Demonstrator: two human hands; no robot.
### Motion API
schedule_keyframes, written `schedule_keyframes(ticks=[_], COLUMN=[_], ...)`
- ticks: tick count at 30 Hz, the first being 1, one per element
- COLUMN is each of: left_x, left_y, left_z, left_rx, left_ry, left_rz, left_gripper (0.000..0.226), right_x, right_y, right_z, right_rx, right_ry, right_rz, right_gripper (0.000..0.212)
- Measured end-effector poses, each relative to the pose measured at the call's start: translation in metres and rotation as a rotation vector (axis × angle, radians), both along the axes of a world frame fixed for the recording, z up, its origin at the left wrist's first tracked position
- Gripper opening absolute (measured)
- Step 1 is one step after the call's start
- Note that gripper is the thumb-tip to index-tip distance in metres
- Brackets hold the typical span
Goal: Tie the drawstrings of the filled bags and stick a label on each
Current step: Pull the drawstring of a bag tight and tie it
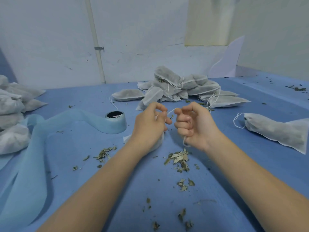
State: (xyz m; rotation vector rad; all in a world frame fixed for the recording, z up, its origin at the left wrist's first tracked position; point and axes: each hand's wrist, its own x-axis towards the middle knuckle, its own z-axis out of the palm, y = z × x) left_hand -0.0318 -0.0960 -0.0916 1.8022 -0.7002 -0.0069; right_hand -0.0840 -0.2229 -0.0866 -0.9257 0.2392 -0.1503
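A small white filled bag (158, 143) lies under my left hand (149, 126), mostly hidden by it. Its white drawstring (171, 111) runs taut between my two hands. My left hand pinches one end of the string and my right hand (192, 124) grips the other, a loose end hanging below its palm. A pile of filled white bags (177, 86) with loose strings sits behind my hands. One more filled bag (282, 131) lies to the right. Another stack of bags (13, 111) sits at the far left.
A roll of light blue tape (116, 122) stands left of my hands, its long strip trailing across the blue table (250, 173) toward the left front. Dry leaf bits (179, 159) are scattered near my forearms. A white wall rises behind the table.
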Motion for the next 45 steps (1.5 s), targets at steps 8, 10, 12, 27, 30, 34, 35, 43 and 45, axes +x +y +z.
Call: schedule_keyframes(ticks=[8, 10, 12, 27, 30, 34, 35, 43, 45], left_x=[-0.002, -0.002, -0.003, -0.002, -0.001, 0.003, 0.003, 0.004, 0.0], left_y=[0.002, 0.003, 0.002, -0.003, 0.0, 0.002, 0.003, 0.01, 0.009], left_z=[0.0, -0.001, -0.003, -0.008, -0.006, -0.009, -0.01, -0.009, -0.008], left_rx=[-0.068, -0.082, -0.07, 0.009, -0.056, -0.188, -0.218, -0.06, 0.05], left_ry=[0.0, -0.017, -0.041, -0.099, -0.011, 0.102, 0.133, 0.007, -0.142], left_rz=[0.114, 0.128, 0.15, 0.298, 0.262, 0.168, 0.137, 0.021, 0.098], left_gripper=[0.009, 0.011, 0.014, 0.022, 0.02, 0.021, 0.023, 0.027, 0.023], right_x=[0.001, 0.002, 0.001, 0.001, 0.003, 0.002, 0.001, -0.004, -0.002], right_y=[0.011, 0.012, 0.015, 0.025, 0.016, 0.008, 0.005, -0.006, -0.008], right_z=[-0.005, -0.005, -0.005, -0.009, -0.01, -0.011, -0.012, -0.004, -0.004], right_rx=[0.038, -0.139, -0.4, -1.18, -0.993, -0.792, -0.8, -0.66, -0.573], right_ry=[-0.134, -0.086, -0.02, 0.026, 0.117, 0.06, 0.037, 0.072, 0.09], right_rz=[0.064, 0.062, 0.03, -0.325, -0.274, -0.055, -0.029, -0.053, -0.046], right_gripper=[0.041, 0.045, 0.051, 0.015, 0.022, 0.011, 0.013, 0.023, 0.017])
